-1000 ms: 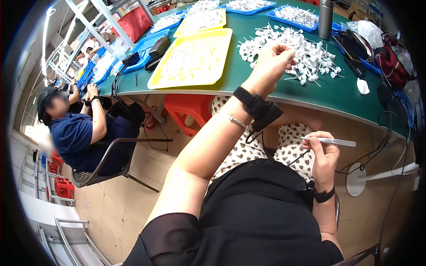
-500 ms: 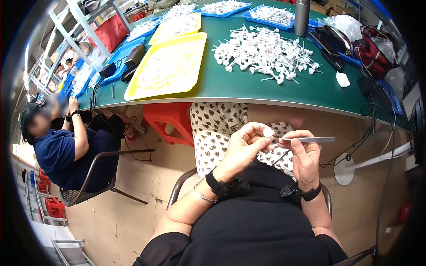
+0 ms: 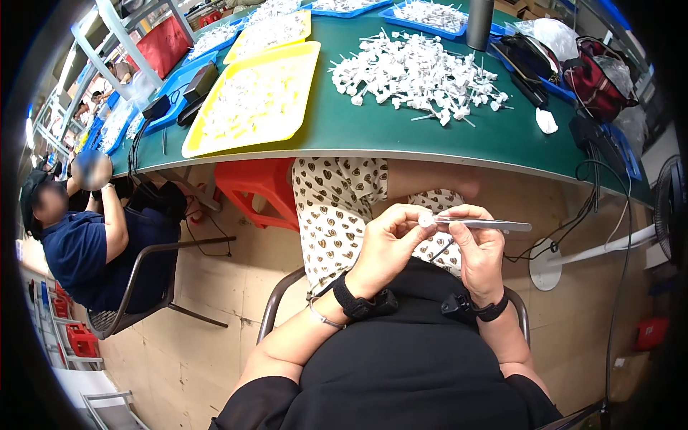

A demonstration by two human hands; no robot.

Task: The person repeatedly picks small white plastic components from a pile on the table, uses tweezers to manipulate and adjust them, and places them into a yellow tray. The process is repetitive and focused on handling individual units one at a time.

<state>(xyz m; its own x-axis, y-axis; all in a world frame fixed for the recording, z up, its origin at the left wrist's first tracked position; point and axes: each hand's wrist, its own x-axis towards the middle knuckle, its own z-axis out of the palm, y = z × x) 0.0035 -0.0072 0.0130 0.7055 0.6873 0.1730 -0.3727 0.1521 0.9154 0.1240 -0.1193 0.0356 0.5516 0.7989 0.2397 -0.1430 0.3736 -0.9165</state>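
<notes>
Above my lap, my left hand (image 3: 393,240) pinches a small white plastic part (image 3: 426,220) between thumb and fingertips. My right hand (image 3: 479,247) grips silver tweezers (image 3: 502,225), whose broad end sticks out to the right. The tweezers' tips reach the white part; whether they grip it or only touch it is too small to tell. On the green table (image 3: 344,132) beyond my knees lies a heap of similar white parts (image 3: 423,72), several with thin stems. A yellow tray (image 3: 304,107) to its left holds many small white pieces.
More yellow and blue trays (image 3: 430,25) of white parts line the far side, near a dark grey bottle (image 3: 479,25). At right are a maroon bag (image 3: 598,79), cables and a fan (image 3: 670,208). A person in navy (image 3: 89,240) sits at left, past a red stool (image 3: 258,197).
My right hand has brought the tweezers leftward to the white part in my left hand. The whole view has shifted slightly, and the person at left has moved their arms.
</notes>
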